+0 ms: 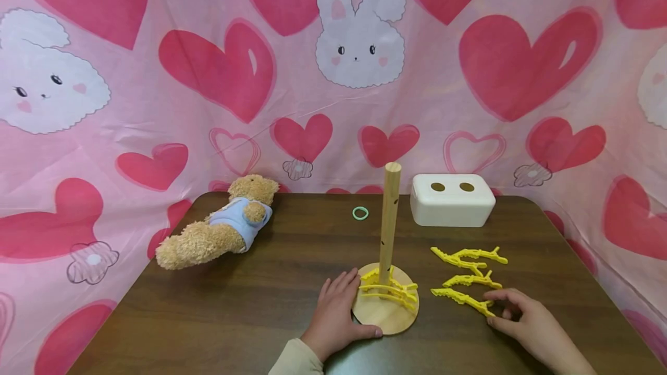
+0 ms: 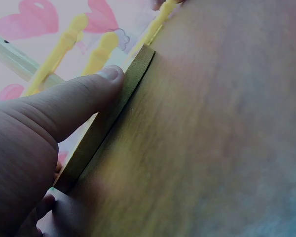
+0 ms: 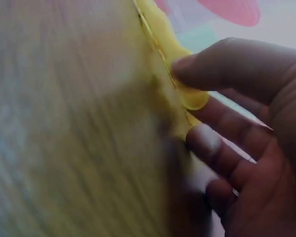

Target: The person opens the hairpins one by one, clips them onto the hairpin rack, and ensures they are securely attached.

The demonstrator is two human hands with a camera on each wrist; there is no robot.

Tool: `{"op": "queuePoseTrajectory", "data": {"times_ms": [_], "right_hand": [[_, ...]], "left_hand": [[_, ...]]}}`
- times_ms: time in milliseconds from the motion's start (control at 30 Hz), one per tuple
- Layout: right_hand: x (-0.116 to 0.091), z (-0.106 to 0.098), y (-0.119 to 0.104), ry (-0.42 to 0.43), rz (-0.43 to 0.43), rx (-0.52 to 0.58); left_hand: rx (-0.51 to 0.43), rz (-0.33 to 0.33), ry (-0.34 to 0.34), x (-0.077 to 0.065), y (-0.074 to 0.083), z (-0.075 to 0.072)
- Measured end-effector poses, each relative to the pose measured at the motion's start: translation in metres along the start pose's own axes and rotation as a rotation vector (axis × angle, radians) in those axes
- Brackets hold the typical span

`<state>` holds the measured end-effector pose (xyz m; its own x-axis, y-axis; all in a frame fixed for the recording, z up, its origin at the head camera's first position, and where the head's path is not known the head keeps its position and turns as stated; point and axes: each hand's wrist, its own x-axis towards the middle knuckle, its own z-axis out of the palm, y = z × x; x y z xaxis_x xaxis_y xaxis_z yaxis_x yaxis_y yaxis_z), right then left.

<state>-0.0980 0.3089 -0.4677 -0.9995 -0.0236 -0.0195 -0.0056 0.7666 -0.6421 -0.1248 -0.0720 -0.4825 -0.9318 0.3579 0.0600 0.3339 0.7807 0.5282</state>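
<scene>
Right hand [image 1: 531,322] at branch [image 1: 460,298]: fingers pinch its right end. Branch yellow, slender, knobbly, on or just above table [image 1: 260,305], unclear which. More branches [image 1: 472,279] beyond. Left hand [image 1: 339,312]: fingers spread, touching round base [image 1: 388,322].

The stand [image 1: 387,236] is smooth wood; the yellow pieces [image 1: 461,296] look plastic.

Wooden post [image 1: 389,219]: one, on one round base [image 1: 385,322]
Loose yellow sticks [image 1: 461,298]: four, 3 o'clock from the post
Yellow sticks at the post [image 1: 401,293]: several, overlapping too much to count
White box [image 1: 452,213]: one, 1 o'clock, two holes [image 1: 438,187] showing
Green ring [image 1: 361,220]: one, between 11 and 12 o'clock
Teddy bear [image 1: 229,221]: one, 10 o'clock
Grips: two, left grip [image 1: 339,317] and right grip [image 1: 526,320]
Bench [image 1: 292,294]: one
</scene>
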Motion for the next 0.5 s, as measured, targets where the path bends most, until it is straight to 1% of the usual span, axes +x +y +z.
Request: {"op": "queuePoseTrajectory", "data": {"times_ms": [133,233,333,500], "right_hand": [[-0.001,0.005,-0.001,0.139,-0.022,0.076],[0.000,0.011,-0.003,0.243,-0.049,0.173],[0.001,0.016,-0.007,0.317,-0.092,0.251],[0.001,0.021,-0.019,0.406,-0.167,0.294]], "left_hand": [[-0.004,-0.004,0.000,0.000,-0.001,0.001],[-0.002,-0.006,0.002,0.000,-0.001,0.001],[0.014,-0.004,0.002,0.000,-0.001,0.001],[0.025,-0.003,0.000,0.000,0.000,0.001]]}}
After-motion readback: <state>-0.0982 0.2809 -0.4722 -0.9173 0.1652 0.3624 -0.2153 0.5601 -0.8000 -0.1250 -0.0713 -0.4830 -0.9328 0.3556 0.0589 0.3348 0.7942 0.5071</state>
